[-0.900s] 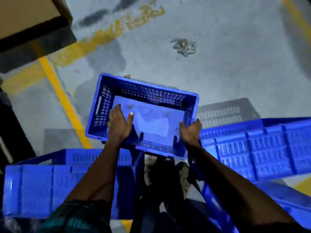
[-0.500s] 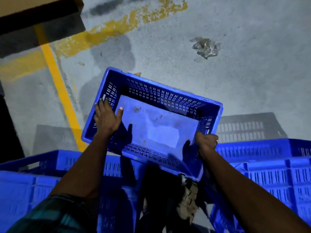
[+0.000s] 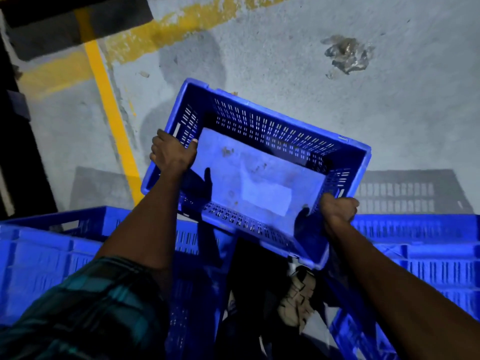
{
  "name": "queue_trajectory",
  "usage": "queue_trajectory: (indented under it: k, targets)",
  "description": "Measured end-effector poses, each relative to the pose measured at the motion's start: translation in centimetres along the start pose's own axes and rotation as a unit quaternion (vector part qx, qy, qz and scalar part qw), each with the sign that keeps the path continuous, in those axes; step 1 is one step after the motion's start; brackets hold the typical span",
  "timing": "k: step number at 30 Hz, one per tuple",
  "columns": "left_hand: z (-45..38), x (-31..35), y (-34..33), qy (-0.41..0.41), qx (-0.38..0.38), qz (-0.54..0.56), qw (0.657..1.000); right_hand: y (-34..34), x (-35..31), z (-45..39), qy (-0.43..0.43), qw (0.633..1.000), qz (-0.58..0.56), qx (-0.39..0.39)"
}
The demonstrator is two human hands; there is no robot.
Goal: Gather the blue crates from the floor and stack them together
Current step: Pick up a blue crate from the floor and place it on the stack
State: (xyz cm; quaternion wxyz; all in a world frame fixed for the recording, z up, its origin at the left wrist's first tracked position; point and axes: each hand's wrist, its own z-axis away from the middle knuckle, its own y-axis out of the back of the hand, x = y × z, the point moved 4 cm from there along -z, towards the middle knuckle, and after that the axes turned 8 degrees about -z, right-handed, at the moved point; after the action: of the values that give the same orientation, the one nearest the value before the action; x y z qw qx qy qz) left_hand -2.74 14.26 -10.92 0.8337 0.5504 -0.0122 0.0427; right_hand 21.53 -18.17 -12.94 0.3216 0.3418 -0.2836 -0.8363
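- The held blue crate (image 3: 259, 178) sits at the centre of the view, tilted, its far corner toward 12 o'clock and its near corner toward 5 o'clock; it looks to be lifted off the grey floor (image 3: 285, 61), though the underside is hidden.
- The left hand (image 3: 171, 154) grips the short left wall at 9 o'clock, fingers curled over the rim outside and the thumb hooked inside.
- The right hand (image 3: 337, 209) clamps the rim near the near-right corner at 4 o'clock, fingers wrapped round the lip (fingertips hidden).
- Handling, as a judgement: moulded plastic with slotted walls and nothing inside but a few specks, so probably light and stiff; it should hold its shape under a two-handed lift.
- The thick rolled rim is the natural hold; the slotted walls give some purchase too (smooth plastic could slip in a sweaty palm).
- The grips stand diagonally, one on a short wall and one at a corner, which explains the tilt; matching holds on the two short ends would likely carry it flatter.
- More blue crates lie at 8 o'clock (image 3: 52, 255) and 4 o'clock (image 3: 428, 255), flanking the person's legs: probable stacking targets.
- A yellow line (image 3: 109, 105) runs at 10 o'clock; a crumpled wrapper (image 3: 348, 54) lies at 1 o'clock.
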Motion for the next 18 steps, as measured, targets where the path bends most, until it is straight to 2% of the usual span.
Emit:
queue_trajectory:
  k: [6, 11, 15, 18]
  targets:
    - [0.0, -3.6, 1.9, 0.101, -0.071, 0.067, 0.99, 1.0, -0.5, -0.4, -0.033, 0.987, -0.111, -0.107]
    - [3.9, -7.8, 4.9, 0.223, -0.051, 0.14, 0.963, 3.3, -3.6, 3.0, -0.006, 0.982, -0.137, -0.133]
    - [7.3, -8.7, 9.7, 0.223, -0.05, 0.128, 0.965, 6.2, -6.7, 5.1, 0.018, 0.977, -0.152, -0.146]
    - [9.2, -9.4, 13.1, 0.195, -0.078, 0.162, 0.964, 9.6, -7.9, 6.5, 0.026, 0.975, -0.17, -0.144]
